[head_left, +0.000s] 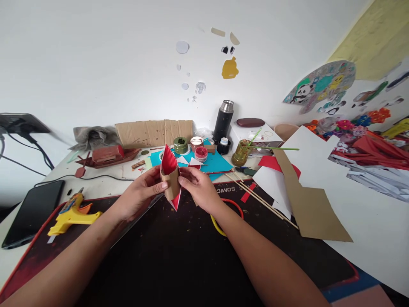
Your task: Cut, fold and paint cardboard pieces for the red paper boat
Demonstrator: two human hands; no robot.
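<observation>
Between my hands is a small paper boat (169, 160), pointed at both ends, with a red ridged inside. A curved piece of brown cardboard (173, 184) spans its middle like a canopy. My left hand (140, 192) grips the boat's left side, thumb on the cardboard. From the right, my right hand (201, 189) pinches the opposite side, its thumb at the cardboard's edge. The boat is held tilted above the black desk mat (166, 264). Scissors with red and yellow handles (227, 216) lie partly under my right forearm.
A yellow glue gun (73, 217) and a black phone-like slab (33, 213) lie left. Behind are a reddish model boat (105, 157), paint jars (180, 145), a black flask (223, 121) and a jar of murky liquid (240, 154). Wooden sticks (262, 199) and cut cardboard (316, 209) lie right.
</observation>
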